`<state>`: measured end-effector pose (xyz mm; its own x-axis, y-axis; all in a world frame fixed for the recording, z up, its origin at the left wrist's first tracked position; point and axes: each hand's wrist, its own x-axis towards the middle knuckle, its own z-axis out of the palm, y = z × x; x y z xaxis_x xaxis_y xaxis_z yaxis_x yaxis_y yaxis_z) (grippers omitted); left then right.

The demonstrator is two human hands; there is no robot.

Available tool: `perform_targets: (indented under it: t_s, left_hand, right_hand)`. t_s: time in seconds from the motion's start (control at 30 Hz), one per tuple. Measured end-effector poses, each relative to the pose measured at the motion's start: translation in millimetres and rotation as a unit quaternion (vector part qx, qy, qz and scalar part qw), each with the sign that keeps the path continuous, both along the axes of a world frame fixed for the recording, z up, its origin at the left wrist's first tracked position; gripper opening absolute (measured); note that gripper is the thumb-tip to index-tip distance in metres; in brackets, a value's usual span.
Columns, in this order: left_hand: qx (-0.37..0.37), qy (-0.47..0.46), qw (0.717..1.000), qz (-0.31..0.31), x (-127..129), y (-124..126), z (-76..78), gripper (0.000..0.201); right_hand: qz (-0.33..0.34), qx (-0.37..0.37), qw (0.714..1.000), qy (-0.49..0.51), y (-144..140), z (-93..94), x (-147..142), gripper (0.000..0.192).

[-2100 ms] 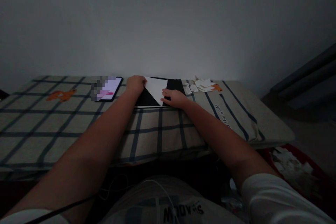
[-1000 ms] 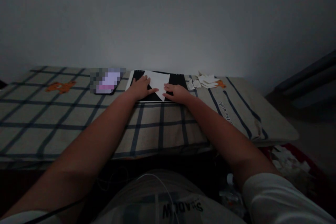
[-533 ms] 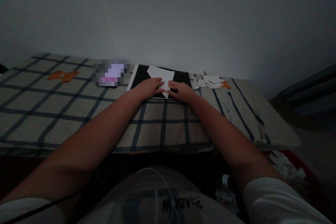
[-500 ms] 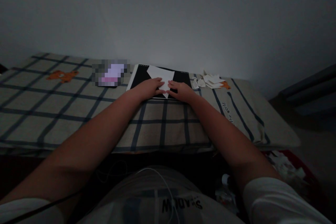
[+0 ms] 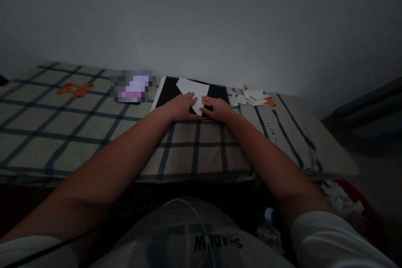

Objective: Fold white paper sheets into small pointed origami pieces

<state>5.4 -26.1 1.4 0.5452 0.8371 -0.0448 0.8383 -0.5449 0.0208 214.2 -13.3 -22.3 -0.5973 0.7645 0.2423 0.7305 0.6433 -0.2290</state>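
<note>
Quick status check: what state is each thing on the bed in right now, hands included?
White paper: folded, flat on the black pad.
Black pad: lying flat on the checked cover.
Phone: screen lit.
Paper scraps: loose pile, untouched.
Left hand: flat, pressing the paper.
Right hand: flat, pressing the paper.

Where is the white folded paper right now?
In the head view the white folded paper lies on the black pad at the bed's far edge, pressed flat under the left hand and right hand.
</note>
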Motion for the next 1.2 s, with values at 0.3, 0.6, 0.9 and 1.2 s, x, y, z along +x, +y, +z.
perform_targets:
  t_s: [0.3,0.6,0.9,1.2]
  left_hand:
    - [-0.003,0.002,1.0,-0.003,-0.7,-0.5,1.2,0.104]
    - [-0.015,-0.011,1.0,-0.012,-5.8,0.8,3.1,0.094]
    - [-0.008,-0.001,1.0,-0.013,-7.5,5.4,1.3,0.087]
    - [0.0,0.006,1.0,0.0,-1.9,0.6,3.0,0.091]
  right_hand:
    - [0.0,-0.006,1.0,-0.002,0.6,0.1,1.2,0.049]
    - [-0.001,-0.008,1.0,0.001,-0.6,1.3,0.8,0.048]
    - [-0.006,-0.006,1.0,0.002,0.0,-0.4,-0.3,0.047]
    - [-0.007,-0.003,1.0,0.007,-0.3,-0.4,0.2,0.045]
